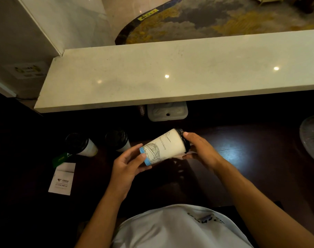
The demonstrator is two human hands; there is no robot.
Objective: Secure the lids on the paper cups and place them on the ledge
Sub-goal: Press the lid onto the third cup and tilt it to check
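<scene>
A white paper cup [166, 146] with a line drawing and a blue base band lies tilted on its side in the air over the dark table. My left hand [130, 162] grips its blue base end. My right hand [200, 148] wraps the top end, fingers on the black lid [184, 138] that sits on the rim. Two more white cups with black lids stand on the table to the left, one [82, 144] further left and one [117, 140] nearer. The pale stone ledge [170, 76] runs across above the table with nothing on it.
A white card [62, 179] and a green tag [60, 159] lie at the left of the dark table. A white moulded tray [168, 112] sits under the ledge's edge. A glass bowl [313, 138] shows at the right edge. A white wall corner stands at upper left.
</scene>
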